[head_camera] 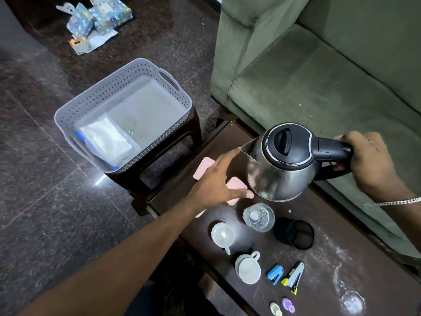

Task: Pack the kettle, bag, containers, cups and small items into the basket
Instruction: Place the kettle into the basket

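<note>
A steel kettle [280,165] with a black lid hangs above the dark table [323,277]; my right hand [366,163] grips its black handle. My left hand [218,181] is spread open beside the kettle's spout and body, over two pink containers [237,185]. A grey perforated basket [123,106] stands on a dark stool to the left, with a clear bag [107,137] lying in it. On the table stand two white cups [223,234] [248,269], a glass jar [258,216] and a black mesh cup [295,233].
A blue stapler [275,273], a grey-yellow stapler [295,278] and two small round items [288,304] lie near the table's front. A green sofa [330,65] runs along the right. Printed boxes [98,21] sit on the dark floor at the back.
</note>
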### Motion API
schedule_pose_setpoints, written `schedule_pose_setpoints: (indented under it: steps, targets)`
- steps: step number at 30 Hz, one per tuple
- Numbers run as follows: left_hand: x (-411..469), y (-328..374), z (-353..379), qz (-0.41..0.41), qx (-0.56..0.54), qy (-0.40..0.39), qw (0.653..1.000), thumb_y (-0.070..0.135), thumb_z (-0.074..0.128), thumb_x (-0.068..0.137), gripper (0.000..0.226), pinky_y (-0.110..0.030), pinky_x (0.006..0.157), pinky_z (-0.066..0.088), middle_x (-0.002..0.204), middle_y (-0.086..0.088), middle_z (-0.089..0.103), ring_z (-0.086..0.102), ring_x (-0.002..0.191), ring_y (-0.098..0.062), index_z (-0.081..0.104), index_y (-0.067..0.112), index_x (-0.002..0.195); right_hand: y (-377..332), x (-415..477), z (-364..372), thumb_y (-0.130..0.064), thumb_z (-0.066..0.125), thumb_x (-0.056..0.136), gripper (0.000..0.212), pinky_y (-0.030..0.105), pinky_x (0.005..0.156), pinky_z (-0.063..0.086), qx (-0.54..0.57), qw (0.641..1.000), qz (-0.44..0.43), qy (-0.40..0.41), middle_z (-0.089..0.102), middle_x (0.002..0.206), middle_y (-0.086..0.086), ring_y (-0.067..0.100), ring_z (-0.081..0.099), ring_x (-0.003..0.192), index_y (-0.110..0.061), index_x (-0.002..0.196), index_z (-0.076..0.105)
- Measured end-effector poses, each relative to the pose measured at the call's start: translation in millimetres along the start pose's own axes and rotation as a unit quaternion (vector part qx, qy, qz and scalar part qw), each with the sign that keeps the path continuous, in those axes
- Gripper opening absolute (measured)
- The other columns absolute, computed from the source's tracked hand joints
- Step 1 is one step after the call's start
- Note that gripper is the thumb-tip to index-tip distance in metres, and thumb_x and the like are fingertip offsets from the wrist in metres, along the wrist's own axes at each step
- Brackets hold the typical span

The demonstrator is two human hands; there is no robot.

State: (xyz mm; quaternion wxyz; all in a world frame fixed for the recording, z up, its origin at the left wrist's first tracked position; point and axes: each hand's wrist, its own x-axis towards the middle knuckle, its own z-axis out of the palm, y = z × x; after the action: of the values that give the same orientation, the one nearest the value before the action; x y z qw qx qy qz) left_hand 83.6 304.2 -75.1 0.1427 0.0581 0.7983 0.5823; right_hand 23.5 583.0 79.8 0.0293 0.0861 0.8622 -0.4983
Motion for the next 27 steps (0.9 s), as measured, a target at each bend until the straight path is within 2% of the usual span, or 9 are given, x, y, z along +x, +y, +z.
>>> schedule_pose_setpoints:
  steps: [2, 4, 5, 7, 11, 14, 18, 22, 27]
  targets:
    - [-2, 9, -21, 0.011, -0.008, 0.015, 1.000, 0.074, 0.089, 0.056, 0.108, -0.032, 0.103, 0.051, 0.144, 0.050, 0.032, 0.033, 0.137, 0.021, 0.022, 0.074, 0.141, -14, 5, 14, -0.024, 0.044, 0.081, 0.041, 0.017, 0.033, 0.040, 0.016, 1.000, -0.007, 0.013, 0.047, 0.051, 0.018, 0.021, 0.048, 0.036, 0.009, 0.067, 0.062]
    - [-2, 14, -38, 0.030, -0.011, 0.036, 0.999, 0.072, 0.090, 0.057, 0.110, -0.032, 0.099, 0.053, 0.151, 0.042, 0.034, 0.034, 0.140, 0.017, 0.026, 0.068, 0.146, -26, 11, 29, -0.024, 0.043, 0.080, 0.037, 0.016, 0.033, 0.038, 0.045, 0.999, -0.011, 0.011, 0.048, 0.043, 0.010, 0.021, 0.047, 0.034, 0.003, 0.061, 0.062]
    - [-1, 14, -48, 0.038, -0.011, 0.047, 0.998, 0.070, 0.091, 0.058, 0.113, -0.036, 0.100, 0.054, 0.155, 0.037, 0.035, 0.035, 0.143, 0.014, 0.027, 0.062, 0.151, -32, 15, 37, -0.024, 0.043, 0.079, 0.035, 0.018, 0.034, 0.038, 0.060, 0.998, -0.013, 0.005, 0.048, 0.041, 0.010, 0.022, 0.046, 0.035, -0.003, 0.058, 0.062]
    - [-1, 14, -67, 0.054, -0.011, 0.063, 0.996, 0.065, 0.094, 0.059, 0.118, -0.043, 0.106, 0.054, 0.159, 0.027, 0.037, 0.036, 0.146, 0.006, 0.029, 0.049, 0.156, -44, 24, 56, -0.025, 0.043, 0.079, 0.038, 0.023, 0.037, 0.036, 0.087, 0.996, -0.025, -0.012, 0.048, 0.040, 0.010, 0.025, 0.043, 0.036, -0.006, 0.052, 0.062]
    - [-5, 20, -110, 0.081, -0.007, 0.094, 0.992, 0.059, 0.095, 0.062, 0.113, -0.041, 0.108, 0.053, 0.159, 0.022, 0.039, 0.039, 0.147, 0.000, 0.030, 0.049, 0.154, -69, 40, 92, -0.025, 0.044, 0.078, 0.040, 0.033, 0.041, 0.031, 0.143, 0.988, -0.041, -0.031, 0.047, 0.037, 0.006, 0.028, 0.040, 0.037, -0.007, 0.048, 0.064]
    - [-7, 20, -144, 0.094, -0.001, 0.121, 0.988, 0.043, 0.098, 0.066, 0.115, -0.042, 0.108, 0.054, 0.157, 0.011, 0.043, 0.044, 0.147, -0.009, 0.030, 0.032, 0.158, -91, 51, 122, -0.024, 0.043, 0.076, 0.041, 0.027, 0.038, 0.031, 0.176, 0.982, -0.054, -0.046, 0.046, 0.035, 0.004, 0.025, 0.040, 0.034, -0.007, 0.044, 0.061]
    - [-7, 18, -189, 0.097, -0.005, 0.148, 0.984, 0.041, 0.098, 0.068, 0.111, -0.038, 0.106, 0.055, 0.156, 0.012, 0.044, 0.044, 0.145, -0.005, 0.032, 0.032, 0.157, -119, 66, 164, -0.024, 0.043, 0.076, 0.041, 0.028, 0.039, 0.032, 0.206, 0.975, -0.054, -0.057, 0.046, 0.036, 0.001, 0.023, 0.039, 0.033, -0.010, 0.041, 0.059]
    - [-2, 7, -236, 0.089, -0.007, 0.163, 0.983, 0.041, 0.098, 0.067, 0.114, -0.028, 0.105, 0.054, 0.156, 0.012, 0.043, 0.045, 0.144, -0.006, 0.031, 0.031, 0.158, -145, 86, 206, -0.025, 0.042, 0.078, 0.042, 0.033, 0.043, 0.031, 0.214, 0.971, -0.062, -0.084, 0.043, 0.035, 0.003, 0.025, 0.038, 0.035, -0.010, 0.041, 0.056]
    - [10, -16, -282, 0.072, -0.034, 0.178, 0.981, 0.041, 0.099, 0.065, 0.112, -0.014, 0.099, 0.051, 0.155, 0.019, 0.043, 0.043, 0.145, -0.003, 0.033, 0.036, 0.156, -157, 110, 259, -0.027, 0.043, 0.077, 0.043, 0.032, 0.041, 0.031, 0.226, 0.968, -0.053, -0.093, 0.044, 0.033, 0.005, 0.025, 0.040, 0.033, -0.011, 0.041, 0.059]
